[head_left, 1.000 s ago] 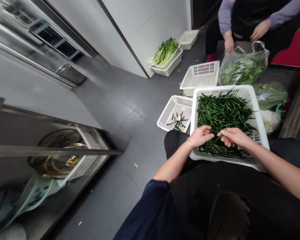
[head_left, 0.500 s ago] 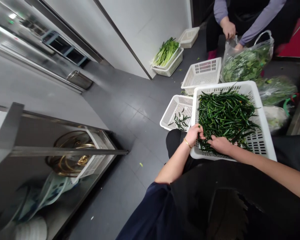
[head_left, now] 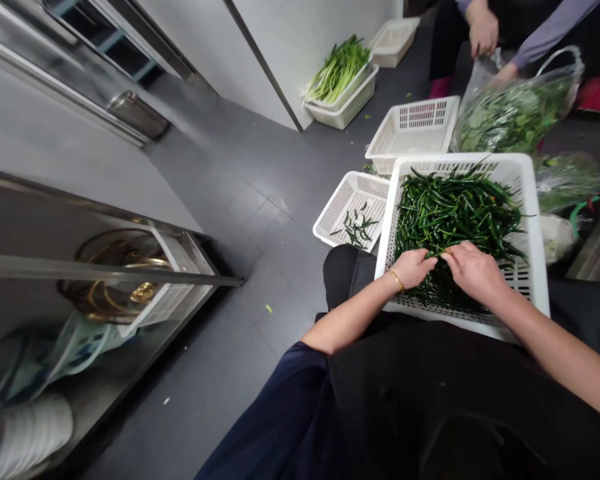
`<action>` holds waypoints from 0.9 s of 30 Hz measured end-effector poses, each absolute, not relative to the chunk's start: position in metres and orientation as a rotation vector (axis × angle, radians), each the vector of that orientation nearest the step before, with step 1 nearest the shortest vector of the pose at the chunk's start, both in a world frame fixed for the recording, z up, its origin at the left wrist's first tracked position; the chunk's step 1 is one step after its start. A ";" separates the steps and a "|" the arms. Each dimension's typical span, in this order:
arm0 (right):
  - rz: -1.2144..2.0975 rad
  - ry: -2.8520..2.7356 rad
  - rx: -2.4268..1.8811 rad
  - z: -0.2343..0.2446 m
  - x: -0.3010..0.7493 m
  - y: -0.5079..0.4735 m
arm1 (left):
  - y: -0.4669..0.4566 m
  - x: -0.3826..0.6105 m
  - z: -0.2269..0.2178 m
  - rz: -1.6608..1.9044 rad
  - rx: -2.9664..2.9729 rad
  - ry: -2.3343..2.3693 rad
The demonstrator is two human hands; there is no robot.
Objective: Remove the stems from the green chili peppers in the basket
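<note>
A large white basket rests on my lap, heaped with long green chillies. Both hands are in its near end. My left hand, a gold bracelet on its wrist, pinches a chilli with closed fingers. My right hand lies just to its right, fingers curled down over the same spot among the chillies. The fingertips of both hands almost meet. A smaller white basket on the floor to the left holds a few chilli stems.
Another person sits opposite, hands in a clear bag of leafy greens. An empty white basket and a tub of green stalks stand on the grey floor. A steel shelf with pot lids is on the left.
My left hand moved from the basket's left rim back into the chillies beside my right hand. The view shifted slightly. The other person's hands went into the bag.
</note>
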State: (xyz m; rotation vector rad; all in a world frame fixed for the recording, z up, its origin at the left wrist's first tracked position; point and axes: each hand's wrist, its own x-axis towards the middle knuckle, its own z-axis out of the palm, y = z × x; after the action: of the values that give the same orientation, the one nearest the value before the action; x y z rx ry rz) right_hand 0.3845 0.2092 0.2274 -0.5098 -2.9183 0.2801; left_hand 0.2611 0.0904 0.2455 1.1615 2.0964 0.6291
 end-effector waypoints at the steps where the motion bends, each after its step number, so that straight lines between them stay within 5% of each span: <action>1: 0.190 -2.954 -0.563 0.228 0.384 0.205 | 0.091 0.264 0.246 0.589 1.166 2.118; 6: 0.048 -3.341 -0.426 0.218 0.391 0.195 | 0.081 0.271 0.253 0.360 1.410 2.089; 13: 0.311 -3.619 -0.422 0.201 0.394 0.194 | 0.072 0.231 0.264 0.773 1.064 1.932; 18: 0.563 -3.662 -0.281 0.190 0.382 0.192 | 0.075 0.251 0.233 0.666 1.151 2.026; 27: 2.393 -2.337 -0.546 0.263 0.402 0.214 | 0.074 0.248 0.262 1.015 1.270 1.539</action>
State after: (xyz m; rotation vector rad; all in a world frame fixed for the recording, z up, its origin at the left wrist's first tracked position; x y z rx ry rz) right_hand 0.4025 0.2139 0.2626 -0.5457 -2.3370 2.3931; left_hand 0.2481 0.0736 0.2621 1.2699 1.5387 1.0147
